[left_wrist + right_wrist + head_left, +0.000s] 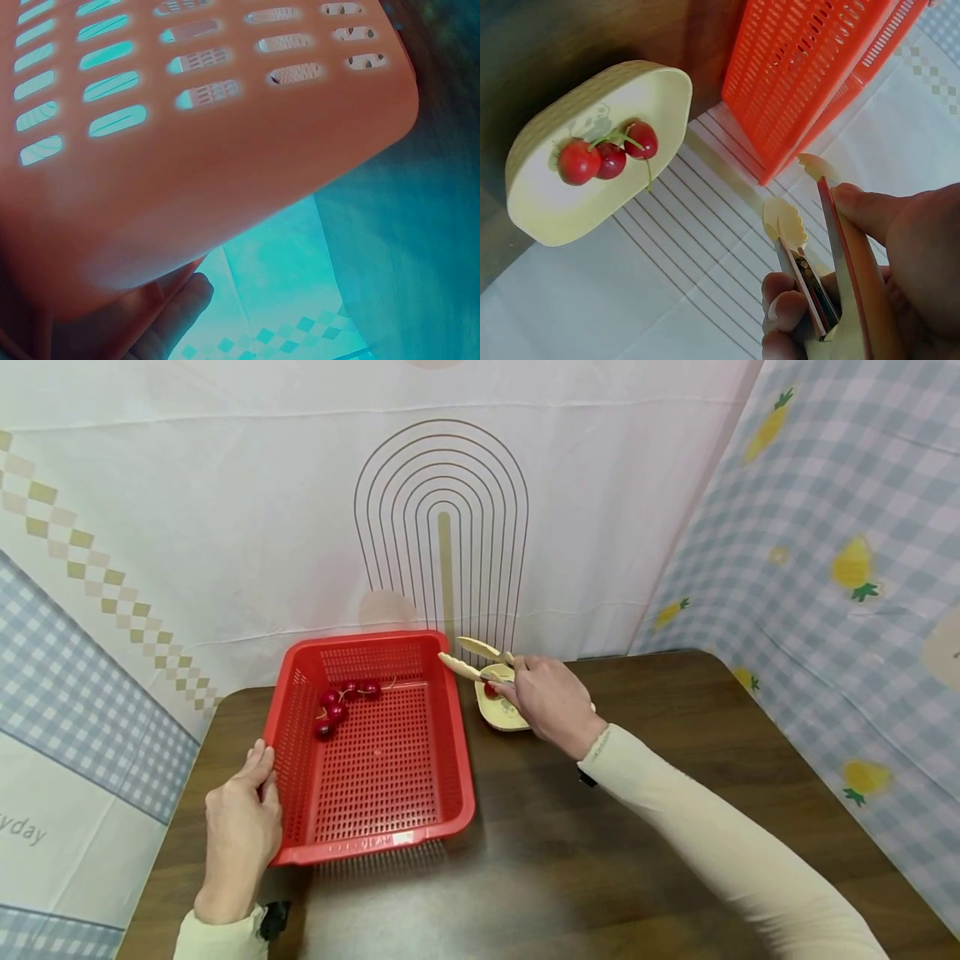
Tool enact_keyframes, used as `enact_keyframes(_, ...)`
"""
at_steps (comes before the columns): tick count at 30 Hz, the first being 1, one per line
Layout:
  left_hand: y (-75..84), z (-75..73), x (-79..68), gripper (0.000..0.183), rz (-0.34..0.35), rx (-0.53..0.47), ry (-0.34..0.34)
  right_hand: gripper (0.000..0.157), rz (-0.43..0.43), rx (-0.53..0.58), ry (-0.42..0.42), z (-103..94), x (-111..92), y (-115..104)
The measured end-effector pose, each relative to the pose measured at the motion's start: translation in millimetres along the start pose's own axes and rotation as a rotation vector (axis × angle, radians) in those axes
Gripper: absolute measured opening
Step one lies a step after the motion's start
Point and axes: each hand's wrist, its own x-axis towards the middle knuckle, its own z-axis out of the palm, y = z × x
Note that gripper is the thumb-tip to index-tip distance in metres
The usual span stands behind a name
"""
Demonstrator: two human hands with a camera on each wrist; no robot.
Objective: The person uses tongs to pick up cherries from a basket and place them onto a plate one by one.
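Note:
My left hand grips the left rim of a red perforated plastic basket; its fingers show below the rim in the left wrist view. Several dark red cherries lie in the basket's back left part. My right hand holds cream-tipped tongs, their tips spread apart with nothing between them, close to the basket's back right corner. Beneath and beside the tongs stands a small cream dish. In the right wrist view it holds three cherries with green stems.
The dark wooden table extends to the right and in front of the basket. A patterned white cloth hangs right behind the table, and blue checked cloth closes off the right side.

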Motion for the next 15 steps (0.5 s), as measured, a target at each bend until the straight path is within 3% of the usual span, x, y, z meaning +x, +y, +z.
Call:
enact_keyframes(7,-0.3,0.2,-0.3,0.039,-0.008,-0.001,-0.006,0.035,0.026,0.029,-0.045,-1.6,9,-9)
enact_keyframes(15,-0.3,0.0,0.5,0.039,0.007,-0.002,0.007,0.040,-0.014,-0.003,-0.036,-5.0,17,-20)
